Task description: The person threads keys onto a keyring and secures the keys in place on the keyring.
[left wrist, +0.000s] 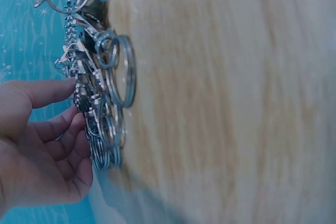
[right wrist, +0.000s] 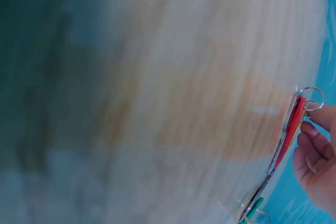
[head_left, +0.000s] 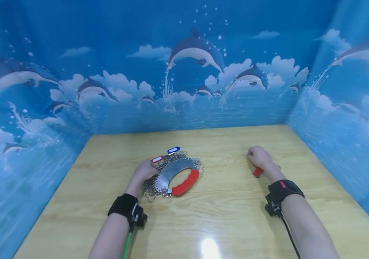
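Note:
A large metal key hoop (head_left: 174, 172) with a red finger-grooved handle (head_left: 186, 183) lies on the table, its outer edge crowded with small clips and split rings (left wrist: 107, 114). At its left edge my left hand (head_left: 145, 171) pinches some of the metal clips between thumb and fingers. A red key tag (head_left: 157, 159) lies just beyond that hand, and a blue key tag (head_left: 173, 150) farther back. To the right, my right hand (head_left: 260, 157) pinches a small ring (right wrist: 314, 95) by a red tag (right wrist: 291, 132). A green tag (right wrist: 255, 209) lies nearby. Fingers partly hide these small pieces.
The light wooden table (head_left: 223, 208) ends at blue curtains (head_left: 187, 115) printed with dolphins at the back and sides. Cables run back from the black wrist straps (head_left: 286, 190) on both arms. Bare wood lies between the hoop and my right hand.

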Available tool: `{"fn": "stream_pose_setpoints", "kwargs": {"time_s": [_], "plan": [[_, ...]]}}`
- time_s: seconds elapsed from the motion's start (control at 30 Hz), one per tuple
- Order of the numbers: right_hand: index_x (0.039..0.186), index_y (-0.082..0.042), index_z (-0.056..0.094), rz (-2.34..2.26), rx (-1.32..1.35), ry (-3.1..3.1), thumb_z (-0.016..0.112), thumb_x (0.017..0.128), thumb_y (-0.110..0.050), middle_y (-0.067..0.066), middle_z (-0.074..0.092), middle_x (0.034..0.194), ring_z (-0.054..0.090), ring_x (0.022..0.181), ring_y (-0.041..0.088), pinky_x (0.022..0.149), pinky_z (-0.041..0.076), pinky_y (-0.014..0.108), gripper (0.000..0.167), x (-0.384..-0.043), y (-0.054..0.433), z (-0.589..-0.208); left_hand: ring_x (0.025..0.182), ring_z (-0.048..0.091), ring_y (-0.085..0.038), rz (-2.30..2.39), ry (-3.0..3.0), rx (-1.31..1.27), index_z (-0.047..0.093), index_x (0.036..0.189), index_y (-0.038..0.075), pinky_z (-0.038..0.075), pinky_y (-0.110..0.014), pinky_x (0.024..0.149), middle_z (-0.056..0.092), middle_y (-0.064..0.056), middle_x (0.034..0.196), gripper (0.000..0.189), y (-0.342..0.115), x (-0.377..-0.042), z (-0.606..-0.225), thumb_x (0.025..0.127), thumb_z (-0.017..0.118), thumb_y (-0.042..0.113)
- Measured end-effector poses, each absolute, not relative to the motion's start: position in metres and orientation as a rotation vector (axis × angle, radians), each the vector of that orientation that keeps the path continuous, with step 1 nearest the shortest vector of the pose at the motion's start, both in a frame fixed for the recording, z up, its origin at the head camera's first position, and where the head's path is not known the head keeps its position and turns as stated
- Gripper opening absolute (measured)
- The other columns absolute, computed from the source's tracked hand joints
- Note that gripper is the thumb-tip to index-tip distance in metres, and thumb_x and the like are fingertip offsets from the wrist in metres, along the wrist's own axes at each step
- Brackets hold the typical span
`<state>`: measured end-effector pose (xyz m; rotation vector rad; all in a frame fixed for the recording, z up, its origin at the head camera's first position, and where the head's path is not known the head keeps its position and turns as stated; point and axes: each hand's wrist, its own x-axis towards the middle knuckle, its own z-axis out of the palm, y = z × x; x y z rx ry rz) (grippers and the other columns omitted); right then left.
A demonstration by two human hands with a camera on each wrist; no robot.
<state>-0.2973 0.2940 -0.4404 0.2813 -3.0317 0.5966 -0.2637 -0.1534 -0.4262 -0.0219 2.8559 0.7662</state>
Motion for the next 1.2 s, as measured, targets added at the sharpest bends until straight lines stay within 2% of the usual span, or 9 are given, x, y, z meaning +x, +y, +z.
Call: {"fn": "stream_pose_setpoints", "kwargs": {"time_s": [0.07,0.23,0.4,0.53,0.67,0.8,0.97,1.1,1.2], "plan": [[0.085,0.001,0.061,0.601,0.258,-3.034,0.055,0.089,-0.010,0.013,0.055,0.078,0.049,0.071,0.027,0.063,0.040,0.041,0.014,-0.294,0.298,-0.439,0.055,0.038,-0.016,0.779,2.852,-0.009,0.041,0.057,0.013,0.032,-0.027,0.049,0.038,0.001,0.060,0.031,-0.149,-0.268,-0.426,0.072,0.068,0.017],[0.096,0.006,0.062,0.600,0.257,-3.019,0.055,0.089,-0.010,0.021,0.059,0.089,0.055,0.080,0.033,0.068,0.044,0.046,0.018,-0.290,0.306,-0.437,0.056,0.041,-0.019,0.819,2.818,-0.031,0.048,0.065,0.006,0.034,-0.028,0.048,0.045,-0.005,0.066,0.020,-0.141,-0.278,-0.425,0.068,0.068,0.011],[0.097,0.005,0.063,0.627,0.295,-3.019,0.055,0.089,-0.010,0.022,0.060,0.092,0.056,0.084,0.036,0.071,0.044,0.048,0.019,-0.292,0.305,-0.434,0.055,0.041,-0.021,0.808,2.774,-0.078,0.047,0.062,0.006,0.034,-0.031,0.048,0.044,-0.006,0.063,0.020,-0.145,-0.289,-0.430,0.067,0.066,0.009],[0.097,0.006,0.062,0.621,0.317,-3.028,0.055,0.089,-0.010,0.023,0.060,0.092,0.056,0.085,0.037,0.072,0.044,0.048,0.019,-0.292,0.301,-0.433,0.052,0.042,-0.021,0.865,2.808,0.000,0.046,0.056,0.010,0.034,-0.033,0.047,0.044,-0.005,0.059,0.023,-0.162,-0.308,-0.461,0.072,0.061,0.017],[0.097,0.006,0.062,0.623,0.333,-3.030,0.056,0.089,-0.010,0.024,0.059,0.092,0.055,0.087,0.039,0.073,0.043,0.049,0.019,-0.292,0.297,-0.434,0.057,0.047,-0.024,0.903,2.838,-0.036,0.051,0.065,0.008,0.039,-0.037,0.052,0.050,-0.008,0.065,0.021,-0.174,-0.323,-0.487,0.079,0.057,0.022],[0.098,0.007,0.062,0.642,0.335,-3.027,0.055,0.089,-0.010,0.024,0.059,0.094,0.055,0.088,0.039,0.074,0.044,0.049,0.020,-0.290,0.297,-0.435,0.064,0.050,-0.023,0.853,2.891,-0.041,0.054,0.077,0.006,0.041,-0.036,0.057,0.053,-0.008,0.074,0.013,-0.168,-0.310,-0.471,0.081,0.057,0.019],[0.098,0.006,0.062,0.642,0.315,-3.028,0.055,0.090,-0.011,0.023,0.059,0.094,0.055,0.086,0.036,0.072,0.044,0.047,0.020,-0.290,0.300,-0.438,0.068,0.051,-0.026,0.720,2.844,-0.173,0.057,0.082,0.001,0.042,-0.036,0.058,0.056,-0.012,0.080,0.011,-0.151,-0.294,-0.438,0.081,0.053,0.011],[0.094,0.005,0.063,0.644,0.314,-3.012,0.056,0.088,-0.009,0.022,0.060,0.090,0.056,0.082,0.035,0.071,0.043,0.047,0.017,-0.289,0.302,-0.439,0.071,0.049,-0.025,0.664,2.872,-0.161,0.057,0.088,-0.003,0.040,-0.032,0.058,0.055,-0.014,0.085,0.015,-0.145,-0.286,-0.429,0.082,0.050,0.009],[0.091,0.004,0.063,0.648,0.316,-2.995,0.057,0.088,-0.009,0.020,0.060,0.088,0.056,0.080,0.033,0.070,0.043,0.047,0.015,-0.289,0.305,-0.439,0.069,0.049,-0.024,0.681,2.913,-0.155,0.055,0.076,0.001,0.041,-0.032,0.056,0.055,-0.013,0.082,0.010,-0.146,-0.287,-0.431,0.082,0.051,0.009]]}}
